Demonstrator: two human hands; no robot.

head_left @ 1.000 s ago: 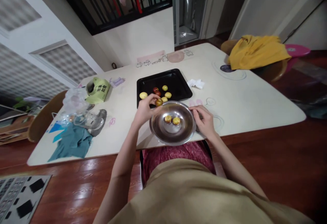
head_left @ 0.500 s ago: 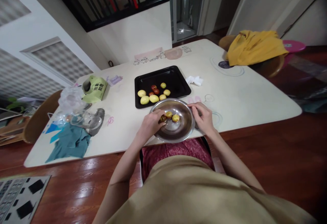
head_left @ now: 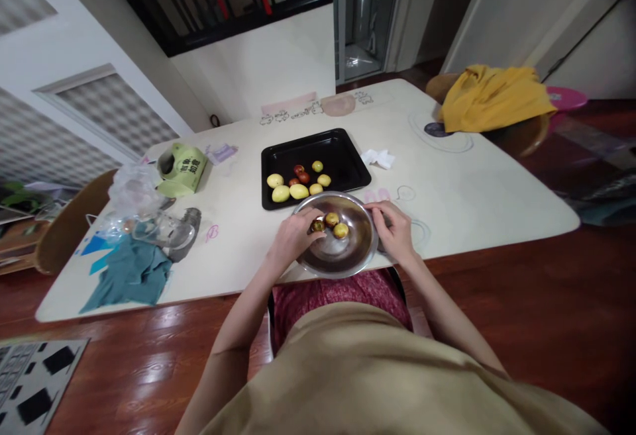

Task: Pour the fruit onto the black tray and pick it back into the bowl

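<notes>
A shiny metal bowl [head_left: 342,261] stands at the table's near edge, in front of me. Inside it my left hand [head_left: 292,235] reaches over the left rim, its fingers closed round a brownish jujube [head_left: 318,225]. Two more yellow-brown jujubes, one farther back [head_left: 332,219] and one nearer [head_left: 340,230], lie beside those fingers. On the right, my right hand [head_left: 395,228] pinches the bowl's rim between thumb and fingers. Just behind the bowl is a black tray [head_left: 322,148] with several yellow-green jujubes [head_left: 299,191] and a few dark red ones [head_left: 303,177].
A crumpled white tissue [head_left: 378,158] lies right of the tray. Along the table's left side are a green paper bag [head_left: 181,170], a clear plastic bag [head_left: 134,187], a glass jug [head_left: 166,228] and a teal cloth [head_left: 130,273]. Yellow fabric [head_left: 497,100] covers a chair at the right.
The jujubes in the bowl have shifted slightly, and the one at my left fingers shows more clearly. My right hand keeps its hold on the rim. The view has moved a little.
</notes>
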